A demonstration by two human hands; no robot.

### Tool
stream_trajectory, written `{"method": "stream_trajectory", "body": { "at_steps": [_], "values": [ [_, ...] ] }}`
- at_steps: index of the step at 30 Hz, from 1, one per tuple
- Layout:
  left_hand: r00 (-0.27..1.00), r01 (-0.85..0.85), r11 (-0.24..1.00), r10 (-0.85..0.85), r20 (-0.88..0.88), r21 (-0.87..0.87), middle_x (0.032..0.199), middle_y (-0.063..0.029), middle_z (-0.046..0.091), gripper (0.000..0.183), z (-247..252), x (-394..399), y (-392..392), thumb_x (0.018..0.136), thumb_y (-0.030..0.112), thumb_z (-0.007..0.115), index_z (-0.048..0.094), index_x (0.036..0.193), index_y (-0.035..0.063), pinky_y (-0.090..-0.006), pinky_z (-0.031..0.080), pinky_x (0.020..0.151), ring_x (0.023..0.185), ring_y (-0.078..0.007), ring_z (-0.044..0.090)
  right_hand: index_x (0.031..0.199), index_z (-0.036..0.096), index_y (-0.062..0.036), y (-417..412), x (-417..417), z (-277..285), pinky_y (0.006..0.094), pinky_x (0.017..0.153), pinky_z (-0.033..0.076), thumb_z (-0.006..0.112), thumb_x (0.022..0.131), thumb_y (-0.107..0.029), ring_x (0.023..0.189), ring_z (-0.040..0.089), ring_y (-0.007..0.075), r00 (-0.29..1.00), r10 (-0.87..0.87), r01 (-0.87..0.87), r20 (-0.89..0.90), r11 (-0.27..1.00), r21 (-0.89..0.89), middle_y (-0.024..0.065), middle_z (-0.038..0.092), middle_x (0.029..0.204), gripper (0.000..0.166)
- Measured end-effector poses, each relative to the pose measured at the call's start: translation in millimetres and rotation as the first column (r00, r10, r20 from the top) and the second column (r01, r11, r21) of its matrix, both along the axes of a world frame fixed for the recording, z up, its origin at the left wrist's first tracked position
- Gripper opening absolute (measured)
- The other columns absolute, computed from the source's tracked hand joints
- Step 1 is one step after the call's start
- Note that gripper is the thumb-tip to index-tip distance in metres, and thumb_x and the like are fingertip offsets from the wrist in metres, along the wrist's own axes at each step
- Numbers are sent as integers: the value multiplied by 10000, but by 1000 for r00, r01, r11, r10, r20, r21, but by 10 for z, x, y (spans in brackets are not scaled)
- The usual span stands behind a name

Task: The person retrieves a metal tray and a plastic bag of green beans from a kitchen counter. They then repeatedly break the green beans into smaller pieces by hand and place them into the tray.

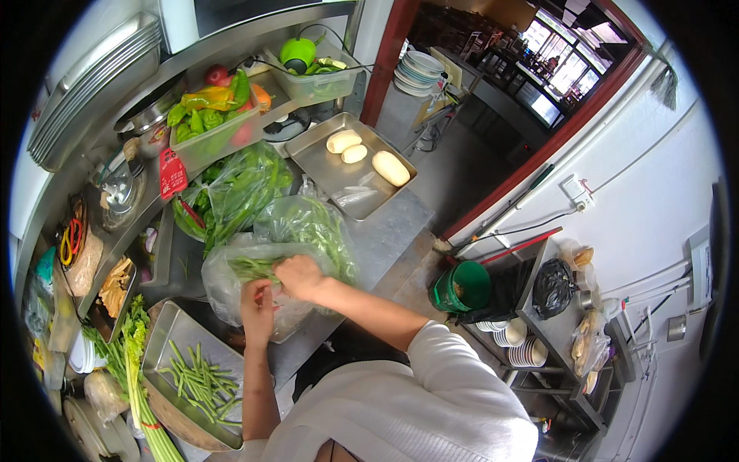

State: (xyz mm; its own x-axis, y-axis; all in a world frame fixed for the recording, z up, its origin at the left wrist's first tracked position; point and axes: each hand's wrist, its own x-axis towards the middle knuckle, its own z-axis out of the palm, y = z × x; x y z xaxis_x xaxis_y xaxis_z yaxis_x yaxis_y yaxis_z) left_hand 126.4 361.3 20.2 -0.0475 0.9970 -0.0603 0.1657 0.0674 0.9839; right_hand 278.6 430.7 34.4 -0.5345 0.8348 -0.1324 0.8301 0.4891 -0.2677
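Observation:
My right hand [299,279] is closed on a bunch of long green beans [251,268] at the mouth of a clear plastic bag [222,294]. Just below it my left hand [258,312] is raised over the same bag, fingers curled; whether they pinch anything is hidden. A second clear bag with green beans [312,228] lies beyond my right hand. Left of my left forearm, a metal tray [167,329] holds cut green bean pieces [202,384]. This tray rests on a round wooden board [182,436].
Green peppers fill another bag [248,179]. A metal tray [320,133] with peeled pale root pieces [391,168] stands at the far right. Celery [135,369] lies left. A shelf [153,211] edges the counter; a green bucket [462,287] stands on the floor.

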Motion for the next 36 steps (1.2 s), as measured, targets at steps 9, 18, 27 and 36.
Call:
{"method": "stream_trajectory", "body": {
  "at_steps": [9, 18, 27, 36],
  "values": [
    [889, -226, 956, 282, -361, 188, 1147, -193, 585, 346, -794, -905, 468, 811, -7, 587, 564, 1156, -9, -398, 412, 1008, 1149, -351, 548, 1047, 668, -23, -71, 469, 327, 442, 763, 538, 705, 803, -143, 897, 685, 354, 989, 88, -91, -119, 996, -22, 179, 705, 911, 274],
    [939, -317, 940, 293, 182, 123, 1117, -52, 566, 394, -606, -1053, 530, 903, 109, 588, 500, 1281, 45, -324, 489, 902, 1061, -175, 566, 1101, 622, -22, -44, 450, 643, 460, 808, 517, 646, 804, -48, 980, 650, 371, 982, 175, -183, -65, 970, -158, 199, 681, 993, 299],
    [961, -106, 994, 101, 258, 6, 1139, -70, 619, 264, -421, -1231, 490, 924, 104, 589, 569, 1174, 25, -309, 509, 859, 933, -177, 635, 1128, 511, 33, -92, 424, 846, 488, 873, 481, 579, 886, -61, 1047, 580, 421, 846, 153, -126, -511, 988, 86, 263, 593, 1082, 269],
    [848, -477, 825, 523, -88, 303, 1024, -104, 579, 275, 430, -394, 41, 941, 107, 622, 511, 1171, 7, -313, 530, 780, 875, -187, 624, 1201, 544, -22, -244, 170, 1251, 298, 828, 496, 564, 972, -64, 950, 636, 165, 616, -191, 10, -764, 972, -235, 108, 666, 1027, 234]
  ]
}}
